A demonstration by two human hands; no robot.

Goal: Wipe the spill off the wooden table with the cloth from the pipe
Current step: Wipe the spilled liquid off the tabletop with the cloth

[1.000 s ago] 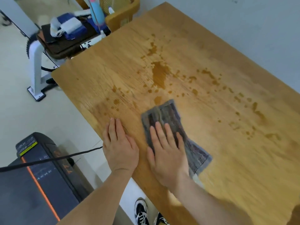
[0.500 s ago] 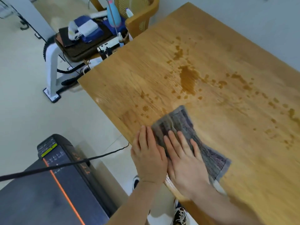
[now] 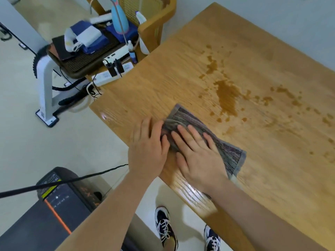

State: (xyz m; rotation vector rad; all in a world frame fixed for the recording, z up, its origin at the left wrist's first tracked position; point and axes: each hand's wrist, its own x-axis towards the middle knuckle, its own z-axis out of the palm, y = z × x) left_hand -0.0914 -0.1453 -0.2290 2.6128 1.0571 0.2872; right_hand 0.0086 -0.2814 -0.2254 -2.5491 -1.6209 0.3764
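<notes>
A grey striped cloth lies flat on the wooden table near its left front edge. My right hand presses down on the cloth with straight, spread fingers. My left hand lies flat on the table beside it, its fingertips touching the cloth's left end. A brown spill spreads beyond the cloth as one large puddle with several drops trailing off to the right.
A low stand holding a dark tray, a power strip and small bottles sits past the table's left corner, with a wooden chair behind. A dark treadmill and black cable lie at lower left. A wall borders the far side.
My two hands have come together: the right hand slid the cloth leftward toward the table edge and the left hand now touches its end. The drops near the left edge are gone.
</notes>
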